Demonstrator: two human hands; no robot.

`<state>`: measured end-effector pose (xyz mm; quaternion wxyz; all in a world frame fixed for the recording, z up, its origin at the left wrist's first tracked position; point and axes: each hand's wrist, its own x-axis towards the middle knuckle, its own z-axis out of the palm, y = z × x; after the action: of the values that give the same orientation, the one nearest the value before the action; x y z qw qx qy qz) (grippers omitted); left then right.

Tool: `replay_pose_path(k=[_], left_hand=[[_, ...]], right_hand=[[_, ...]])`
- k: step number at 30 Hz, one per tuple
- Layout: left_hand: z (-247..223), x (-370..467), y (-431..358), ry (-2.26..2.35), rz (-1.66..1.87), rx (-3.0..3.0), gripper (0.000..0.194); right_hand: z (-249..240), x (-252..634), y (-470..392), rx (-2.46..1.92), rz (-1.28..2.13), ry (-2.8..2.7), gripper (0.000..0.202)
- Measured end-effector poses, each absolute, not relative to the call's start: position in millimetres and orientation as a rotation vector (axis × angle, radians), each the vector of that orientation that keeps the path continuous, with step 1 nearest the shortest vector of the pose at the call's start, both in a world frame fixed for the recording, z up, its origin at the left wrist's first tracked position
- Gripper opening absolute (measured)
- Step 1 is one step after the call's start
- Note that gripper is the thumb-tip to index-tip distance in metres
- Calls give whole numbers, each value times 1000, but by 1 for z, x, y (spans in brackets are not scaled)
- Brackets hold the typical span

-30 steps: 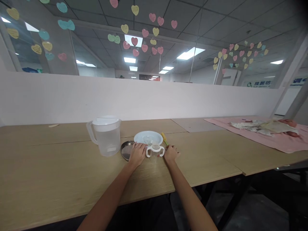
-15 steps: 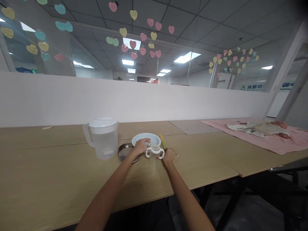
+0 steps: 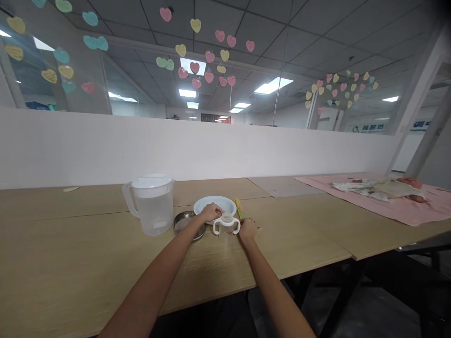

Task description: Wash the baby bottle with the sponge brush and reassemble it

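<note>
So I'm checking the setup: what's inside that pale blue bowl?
The left hand lies over the near rim of the pale blue bowl. The bowl's visible far side looks bare; whatever sits beneath the hand is hidden.

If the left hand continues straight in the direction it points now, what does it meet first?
Probably the pale blue round plastic bowl: the left hand already lies over its near rim, fingers pointing across it. Beyond is the white partition wall; depth is unclear.

Pale blue bowl (image 3: 214, 204), pink cloth (image 3: 398, 206)
</note>
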<state>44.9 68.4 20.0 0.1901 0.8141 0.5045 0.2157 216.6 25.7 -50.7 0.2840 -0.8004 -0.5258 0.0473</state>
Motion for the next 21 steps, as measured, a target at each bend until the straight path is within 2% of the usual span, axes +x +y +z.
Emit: replay_pose_path(k=[7, 11, 16, 21], left_hand=[[19, 49, 77, 1707, 441, 2336, 26], [20, 49, 79, 1797, 286, 2356, 19], [24, 46, 81, 1900, 170, 2378, 29], [31, 28, 82, 1952, 130, 2398, 29]], right_hand=[[-48, 217, 23, -2142, 137, -1412, 26], [-47, 217, 22, -2140, 153, -1417, 26], [-46, 215, 21, -2145, 141, -1415, 26], [-46, 215, 21, -2144, 156, -1426, 27]])
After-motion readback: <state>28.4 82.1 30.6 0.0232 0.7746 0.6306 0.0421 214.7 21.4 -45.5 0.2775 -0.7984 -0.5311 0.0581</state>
